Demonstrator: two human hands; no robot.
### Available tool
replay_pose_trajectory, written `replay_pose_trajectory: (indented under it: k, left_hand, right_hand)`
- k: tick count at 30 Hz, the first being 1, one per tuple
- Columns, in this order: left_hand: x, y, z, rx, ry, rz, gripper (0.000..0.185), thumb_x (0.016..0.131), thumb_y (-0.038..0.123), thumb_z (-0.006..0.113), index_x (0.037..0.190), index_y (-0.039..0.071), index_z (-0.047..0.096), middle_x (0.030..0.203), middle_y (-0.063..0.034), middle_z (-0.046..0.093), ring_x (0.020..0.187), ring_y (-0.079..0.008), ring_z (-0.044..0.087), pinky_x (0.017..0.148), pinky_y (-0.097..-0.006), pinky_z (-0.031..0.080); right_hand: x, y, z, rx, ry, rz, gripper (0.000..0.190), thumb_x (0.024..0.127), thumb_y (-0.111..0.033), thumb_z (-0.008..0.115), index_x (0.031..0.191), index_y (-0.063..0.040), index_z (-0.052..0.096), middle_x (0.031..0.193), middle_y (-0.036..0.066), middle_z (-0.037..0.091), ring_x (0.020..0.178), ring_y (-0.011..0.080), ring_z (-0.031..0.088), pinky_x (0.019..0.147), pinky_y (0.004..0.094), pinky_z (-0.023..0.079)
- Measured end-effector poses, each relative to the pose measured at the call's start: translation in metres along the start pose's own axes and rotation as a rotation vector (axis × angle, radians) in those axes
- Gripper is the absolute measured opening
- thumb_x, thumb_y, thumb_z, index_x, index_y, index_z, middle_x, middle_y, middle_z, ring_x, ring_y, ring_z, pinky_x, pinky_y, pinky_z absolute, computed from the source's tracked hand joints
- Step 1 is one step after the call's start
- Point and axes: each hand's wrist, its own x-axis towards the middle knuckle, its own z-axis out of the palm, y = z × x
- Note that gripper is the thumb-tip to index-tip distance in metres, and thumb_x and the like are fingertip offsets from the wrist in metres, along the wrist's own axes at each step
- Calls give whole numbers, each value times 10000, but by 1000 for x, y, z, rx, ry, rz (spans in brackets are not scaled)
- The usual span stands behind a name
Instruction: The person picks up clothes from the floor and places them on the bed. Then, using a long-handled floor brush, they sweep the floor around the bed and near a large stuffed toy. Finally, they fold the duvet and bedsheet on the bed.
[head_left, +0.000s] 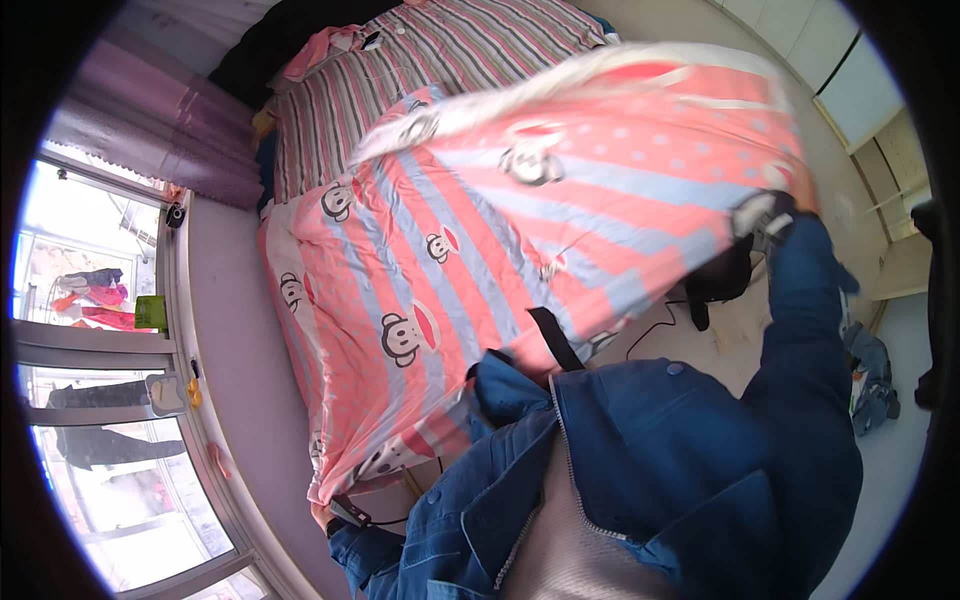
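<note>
A pink and light-blue striped quilt with cartoon monkey faces (465, 247) spreads across the bed before me. My left hand (322, 514) grips its near left corner, close to the wall. With my right hand (802, 187), partly hidden at the right, I hold the quilt's other side up in the air, where it is blurred by motion. Its raised edge shows a white underside. Beneath and beyond it lies a striped bed sheet (322, 142).
A window (142, 480) and a purple curtain (165, 127) are on the left. Pink cloth (322, 51) lies at the bed's far end. Cabinets (855, 90) line the right side. A black cable (649, 326) runs over the floor, and clothing (874, 382) lies at the right.
</note>
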Motion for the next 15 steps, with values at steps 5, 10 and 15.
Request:
replay_pose_trajectory:
  k: [5, 10, 15]
  left_hand:
    - [-24, 22, -15, 248, -34, 241, 290, 885, 116, 447, 1120, -35, 526, 1032, -125, 597, 846, -218, 610, 746, -297, 511]
    - [-47, 52, -15, -89, 58, 4, 355, 860, 227, 497, 1114, -18, 535, 1030, -138, 600, 872, -249, 617, 747, -347, 526]
    - [-54, 75, -16, -42, 70, -112, 395, 775, 138, 593, 1144, 8, 535, 1015, -101, 604, 898, -227, 586, 814, -366, 490]
  right_hand:
    - [-129, 97, -78, -592, 105, 422, 595, 626, -254, 772, 1138, -41, 555, 1099, 181, 589, 1040, 313, 553, 876, 366, 443]
    - [-183, 100, -54, -662, 5, 386, 482, 684, -208, 706, 1117, -45, 571, 1065, 176, 605, 987, 330, 572, 856, 381, 445]
    - [-197, 98, 5, -514, 57, 519, 376, 722, -160, 624, 1084, -60, 597, 1029, 182, 615, 953, 339, 584, 846, 386, 448]
